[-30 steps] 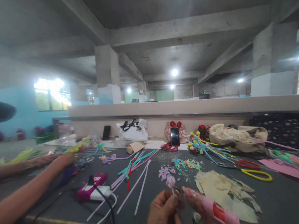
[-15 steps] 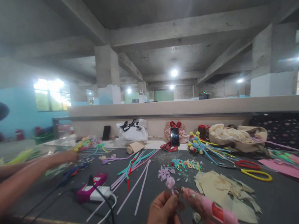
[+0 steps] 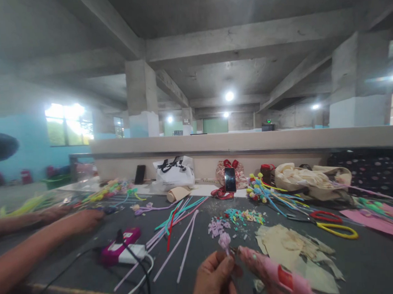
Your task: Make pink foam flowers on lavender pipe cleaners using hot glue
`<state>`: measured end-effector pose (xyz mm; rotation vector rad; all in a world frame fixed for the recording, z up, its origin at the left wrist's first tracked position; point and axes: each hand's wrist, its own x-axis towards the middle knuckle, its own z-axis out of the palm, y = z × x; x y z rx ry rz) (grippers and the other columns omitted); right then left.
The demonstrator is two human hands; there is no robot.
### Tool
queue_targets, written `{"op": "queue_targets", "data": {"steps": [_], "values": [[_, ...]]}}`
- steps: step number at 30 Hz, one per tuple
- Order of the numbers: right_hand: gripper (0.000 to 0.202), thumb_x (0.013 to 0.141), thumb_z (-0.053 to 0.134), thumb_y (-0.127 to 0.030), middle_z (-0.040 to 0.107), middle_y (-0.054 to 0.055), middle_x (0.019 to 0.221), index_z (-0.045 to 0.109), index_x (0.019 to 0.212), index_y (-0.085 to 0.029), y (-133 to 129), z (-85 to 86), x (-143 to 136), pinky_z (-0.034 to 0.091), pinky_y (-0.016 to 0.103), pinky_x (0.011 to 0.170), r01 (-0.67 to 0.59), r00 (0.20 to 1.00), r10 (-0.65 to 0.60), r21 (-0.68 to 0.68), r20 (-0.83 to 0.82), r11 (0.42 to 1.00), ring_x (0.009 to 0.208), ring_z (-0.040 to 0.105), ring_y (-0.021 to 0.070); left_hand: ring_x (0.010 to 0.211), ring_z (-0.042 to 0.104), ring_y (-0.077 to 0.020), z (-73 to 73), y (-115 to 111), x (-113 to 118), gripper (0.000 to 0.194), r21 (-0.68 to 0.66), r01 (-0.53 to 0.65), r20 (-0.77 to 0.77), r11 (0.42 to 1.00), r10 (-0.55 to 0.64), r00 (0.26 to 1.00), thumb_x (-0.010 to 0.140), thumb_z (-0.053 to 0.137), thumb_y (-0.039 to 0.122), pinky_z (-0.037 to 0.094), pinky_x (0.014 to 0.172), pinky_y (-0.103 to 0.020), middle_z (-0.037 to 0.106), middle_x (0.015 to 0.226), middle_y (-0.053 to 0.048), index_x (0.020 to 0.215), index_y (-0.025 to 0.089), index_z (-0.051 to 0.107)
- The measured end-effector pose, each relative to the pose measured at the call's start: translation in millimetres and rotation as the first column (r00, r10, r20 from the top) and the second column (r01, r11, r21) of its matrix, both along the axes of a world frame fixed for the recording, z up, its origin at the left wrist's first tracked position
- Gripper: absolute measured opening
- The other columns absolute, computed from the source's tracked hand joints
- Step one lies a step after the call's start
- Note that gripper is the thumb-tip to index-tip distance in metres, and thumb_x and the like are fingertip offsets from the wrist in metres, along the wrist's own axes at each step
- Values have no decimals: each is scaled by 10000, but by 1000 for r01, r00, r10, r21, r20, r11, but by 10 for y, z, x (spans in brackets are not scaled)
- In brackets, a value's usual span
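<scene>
My left hand (image 3: pixel 214 275) is closed, pinching the thin stem of a small lilac flower (image 3: pixel 224 240) that stands upright above the fingertips. From the lower right a pink hot glue gun (image 3: pixel 272 268) reaches in, its dark nozzle against or very close to the stem just below the bloom. My right hand is outside the picture, as is the gun's handle. Beyond the flower lie a heap of small lilac pieces (image 3: pixel 218 227) and a scatter of teal and yellow pieces (image 3: pixel 244 216).
Left of my hand are pipe cleaners (image 3: pixel 188 241) and a magenta power strip (image 3: pixel 121 246) with cables. A co-worker's arms (image 3: pixel 46 236) reach in from the left. Scissors (image 3: pixel 335 227), a glue-stained sheet (image 3: pixel 292 249) and flower stems (image 3: pixel 268 191) lie right; a phone (image 3: pixel 230 179) stands behind.
The co-worker's hands have shifted on the left, and the dark blue tool there has moved with them. My left hand, the flower and the glue gun are almost still.
</scene>
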<state>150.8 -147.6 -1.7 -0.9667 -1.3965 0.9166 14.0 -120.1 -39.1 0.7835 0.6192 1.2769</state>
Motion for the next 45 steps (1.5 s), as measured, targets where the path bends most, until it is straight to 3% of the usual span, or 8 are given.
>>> {"op": "queue_targets", "data": {"steps": [8, 14, 17, 21, 26, 36, 42, 45], "values": [[194, 701, 561, -366, 703, 29, 705, 693, 762, -238, 129, -247, 140, 530, 346, 660, 49, 992, -60, 95, 113, 994, 762, 635, 270, 269, 391, -9, 83, -83, -30, 276, -32, -50, -30, 998, 49, 998, 542, 722, 347, 248, 297, -110, 579, 439, 10, 593, 118, 576], [351, 711, 541, -388, 665, 50, 987, 607, 1026, -250, -49, -206, 733, 473, 313, 780, 226, 918, -275, 191, 288, 955, 963, 570, 273, 260, 405, -5, 106, -105, -114, 305, -162, -174, -50, 971, 168, 985, 464, 772, 259, 251, 268, -81, 609, 459, 29, 645, 136, 560], [372, 784, 434, -364, 617, 48, 1085, 500, 1139, -275, 101, -158, 1091, 468, 312, 758, 305, 623, -469, 358, 626, 882, 942, 581, 238, 277, 431, -8, 141, -130, -90, 293, -180, -167, -43, 969, 162, 986, 476, 767, 253, 266, 273, -73, 622, 480, 23, 640, 139, 553], [427, 800, 364, -280, 596, 110, 1071, 423, 1211, -179, 520, -248, 1425, 425, 330, 794, 319, 232, -458, 378, 858, 869, 950, 561, 231, 271, 412, -4, 154, -149, -77, 281, -188, -153, -43, 970, 148, 988, 485, 762, 262, 278, 272, -70, 613, 462, 23, 629, 140, 555], [463, 732, 440, -261, 579, 135, 1056, 454, 1179, -139, 812, -384, 1558, 399, 331, 781, 338, 170, -390, 318, 905, 886, 968, 542, 260, 271, 409, 1, 125, -133, -188, 269, -193, -178, -46, 965, 172, 984, 504, 752, 265, 302, 280, -64, 612, 466, 22, 648, 138, 564], [366, 724, 456, -275, 626, 136, 900, 514, 1056, -131, 921, -323, 1514, 396, 288, 592, 426, 49, -337, 286, 940, 858, 818, 605, 265, 301, 432, -6, 20, -77, -304, 286, -201, -189, 14, 961, 196, 981, 507, 755, 216, 343, 305, -72, 621, 507, 25, 681, 151, 538], [198, 751, 463, -231, 615, 167, 884, 573, 872, -118, 794, -157, 1370, 358, 296, 562, 409, -50, -396, 381, 917, 829, 773, 604, 290, 314, 463, -14, -5, -61, -294, 305, -244, -169, -4, 955, 173, 985, 499, 758, 232, 347, 311, -68, 623, 506, 23, 695, 158, 536], [165, 802, 415, -211, 617, 122, 887, 565, 843, -156, 715, -47, 1179, 349, 278, 548, 350, -45, -414, 403, 909, 846, 753, 608, 244, 298, 437, -7, 21, -63, -259, 330, -243, -162, -14, 956, 164, 986, 453, 776, 246, 333, 302, -73, 617, 492, 27, 664, 150, 540]]}}
